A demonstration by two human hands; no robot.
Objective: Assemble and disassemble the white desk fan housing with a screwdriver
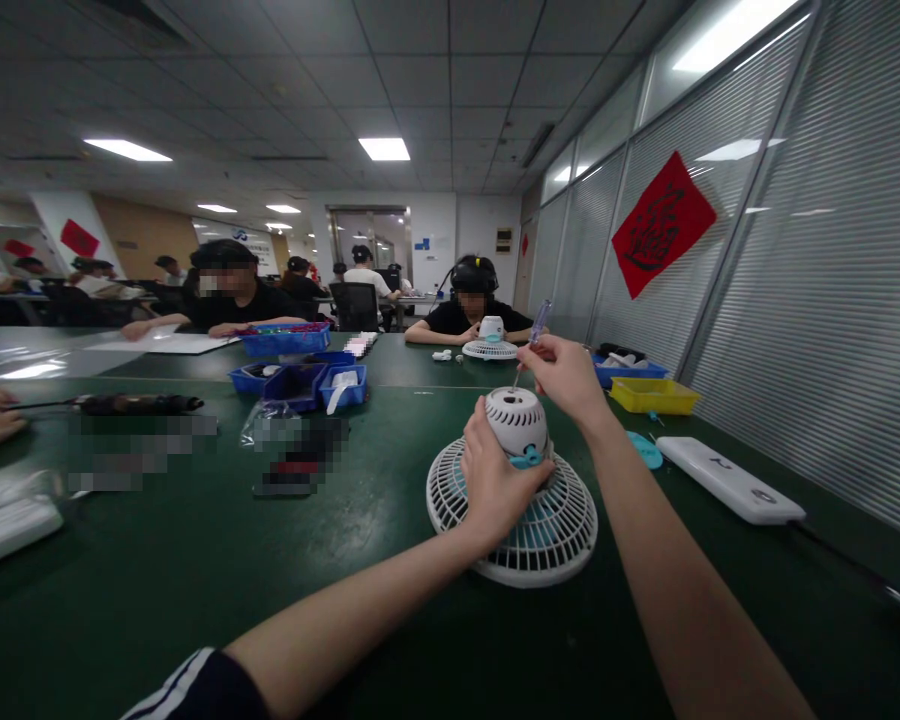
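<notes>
A small white fan (520, 420) lies face down on the green table, its round grille (555, 545) underneath and its motor housing pointing up. My left hand (495, 475) is wrapped around the housing, thumb near a light-blue part at its base. In my right hand (566, 375) is a screwdriver (541, 320) with a clear purplish handle, held upright and slightly tilted. Its thin shaft runs down to the top of the housing, at or in an opening there; the tip itself is too small to make out.
To the right lie a light-blue disc (645, 450), a white elongated device (731, 480) with a cable, and a yellow tray (654, 396). Blue bins (300, 385) and a phone-like dark object (300, 460) are left. Across the table a person handles another fan (490, 345).
</notes>
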